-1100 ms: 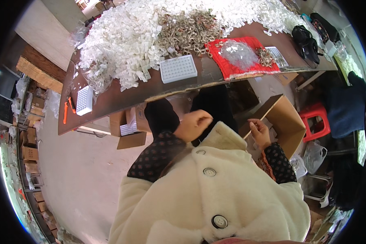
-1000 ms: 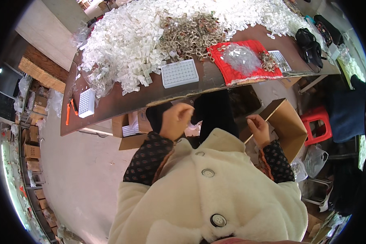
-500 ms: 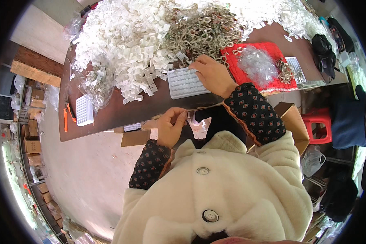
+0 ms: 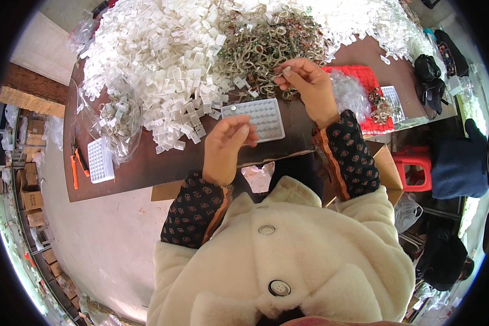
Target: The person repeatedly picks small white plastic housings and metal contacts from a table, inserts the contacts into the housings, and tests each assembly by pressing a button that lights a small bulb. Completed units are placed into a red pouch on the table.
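By white tray (image 4: 269,117) | left hand (image 4: 225,146) half-curled | right hand (image 4: 314,91), thumb toward fingers

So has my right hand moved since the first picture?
Yes: your right hand has moved forward, from short of the brown table's near edge to beyond it, near the heap of rings.

Along the brown desk's (image 4: 171,169) far edge we see white pieces (image 4: 163,65); at its near edge, a white tray (image 4: 270,120); by its near left corner, orange plier handles (image 4: 74,171); toward its right end, red cloth (image 4: 367,77). Our black sleeves (image 4: 357,157) bear red-and-white motifs; our coat (image 4: 320,255) is cream.
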Available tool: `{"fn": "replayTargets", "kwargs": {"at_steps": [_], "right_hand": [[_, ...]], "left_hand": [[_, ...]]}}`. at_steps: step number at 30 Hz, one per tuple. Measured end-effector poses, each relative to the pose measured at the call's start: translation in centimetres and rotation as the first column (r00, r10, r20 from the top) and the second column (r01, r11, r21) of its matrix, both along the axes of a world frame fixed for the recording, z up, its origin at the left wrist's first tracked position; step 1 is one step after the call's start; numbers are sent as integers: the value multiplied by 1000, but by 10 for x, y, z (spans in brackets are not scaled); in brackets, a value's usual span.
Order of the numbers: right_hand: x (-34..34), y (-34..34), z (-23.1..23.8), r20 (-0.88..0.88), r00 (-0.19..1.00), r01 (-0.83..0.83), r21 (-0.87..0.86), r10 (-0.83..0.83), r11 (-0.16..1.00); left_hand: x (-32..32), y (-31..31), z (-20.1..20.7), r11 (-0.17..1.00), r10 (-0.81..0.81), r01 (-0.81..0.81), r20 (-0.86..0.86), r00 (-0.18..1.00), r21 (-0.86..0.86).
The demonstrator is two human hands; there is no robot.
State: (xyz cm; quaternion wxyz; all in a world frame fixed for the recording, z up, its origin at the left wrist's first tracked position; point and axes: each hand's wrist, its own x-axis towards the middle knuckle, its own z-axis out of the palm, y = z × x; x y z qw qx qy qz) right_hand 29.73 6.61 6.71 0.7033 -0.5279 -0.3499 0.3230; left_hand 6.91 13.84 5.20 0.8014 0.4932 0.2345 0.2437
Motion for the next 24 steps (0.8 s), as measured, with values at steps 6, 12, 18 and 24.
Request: {"fn": "replayTargets", "kwargs": {"at_steps": [6,12,18,24], "right_hand": [[-29,-42,9,48,999,-6,-51,8,999],[-38,-75,19,330,944,15,-98,19,995],[-65,-82,14,831,546,155,26,-107,988],[-85,-81,3,811,581,119,-9,-63,993]], "left_hand": [[38,-15,7,997,81,-83,166,983,2],[35,-28,4,993,60,-66,66,996,94],[23,-51,-2,998,39,-35,86,995,-53],[0,-52,-10,996,31,-21,125,992,-81]]}}
